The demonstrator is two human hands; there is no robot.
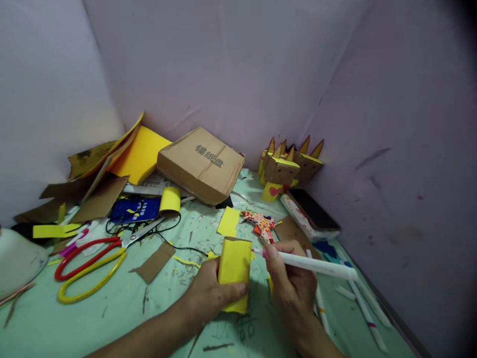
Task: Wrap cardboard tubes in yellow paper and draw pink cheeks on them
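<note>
My left hand (213, 289) is closed around a yellow paper-covered cardboard tube (235, 271), its thumb lying across the front near the lower end. In my right hand (292, 281) is a white felt-tip pen (316, 263) with a pink tip. The tip points left at the upper right edge of the tube; whether it touches cannot be told. Just beyond the tube lie a yellow paper piece (228, 222) and a flower-patterned object (260, 223). More white pens (367, 315) rest right of my right hand.
Scissors (122, 243) with red and yellow handles lie at left, touching a yellow roll (170, 201). A cardboard box (203, 166) and yellow sheets (143, 154) stand behind. Cardboard figures (281, 170) and a phone (315, 209) are at back right. Walls enclose the table.
</note>
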